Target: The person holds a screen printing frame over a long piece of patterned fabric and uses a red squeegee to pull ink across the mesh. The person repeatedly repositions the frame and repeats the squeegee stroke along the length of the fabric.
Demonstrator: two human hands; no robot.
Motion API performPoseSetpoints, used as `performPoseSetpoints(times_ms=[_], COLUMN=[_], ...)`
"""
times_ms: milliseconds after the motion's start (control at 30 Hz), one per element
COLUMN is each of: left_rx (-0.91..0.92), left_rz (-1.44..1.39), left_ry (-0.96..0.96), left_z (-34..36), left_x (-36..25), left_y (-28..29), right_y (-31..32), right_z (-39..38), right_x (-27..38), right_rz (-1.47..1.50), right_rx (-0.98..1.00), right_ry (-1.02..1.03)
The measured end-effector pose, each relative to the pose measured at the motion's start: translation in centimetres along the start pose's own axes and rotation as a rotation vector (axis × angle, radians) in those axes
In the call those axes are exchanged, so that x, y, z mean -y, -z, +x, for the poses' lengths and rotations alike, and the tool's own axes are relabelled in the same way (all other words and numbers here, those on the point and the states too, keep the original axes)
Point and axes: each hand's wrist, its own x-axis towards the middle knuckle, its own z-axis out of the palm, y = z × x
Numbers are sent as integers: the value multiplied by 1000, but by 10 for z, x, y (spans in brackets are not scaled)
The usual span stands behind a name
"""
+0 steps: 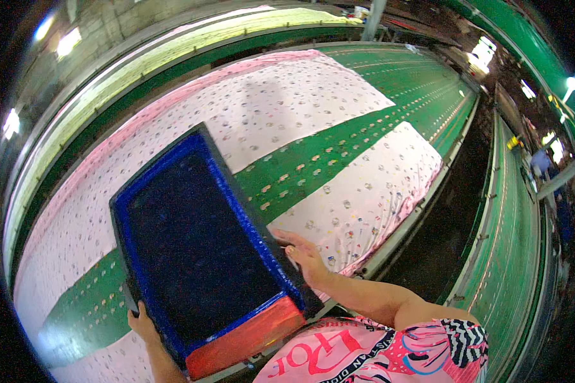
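Both hands grip the blue screen frame (198, 249): left hand (142, 321) curled under its edge, right hand (305, 255) fingers closed on its side.

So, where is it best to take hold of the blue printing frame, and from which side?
Grip the blue printing frame by its two long side rails, near the red end, coming from both sides as the left hand and right hand do; it looks wide and flat and lies tilted.
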Motion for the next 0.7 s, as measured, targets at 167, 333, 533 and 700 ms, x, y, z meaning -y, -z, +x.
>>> performPoseSetpoints(times_ms=[167, 333, 533, 700], left_rx=[66, 143, 141, -22], left_rz=[-299, -511, -544, -375], left_ry=[145, 124, 103, 34], left_z=[4, -25, -102, -204], left_x=[-39, -92, -256, -394], left_y=[-2, -25, -112, -221], right_y=[-6, 64, 215, 375], right_z=[10, 46, 97, 133], right_x=[35, 90, 180, 226], right_rz=[132, 86, -146, -97], right_rx=[66, 86, 194, 176], right_ry=[3, -50, 7, -20])
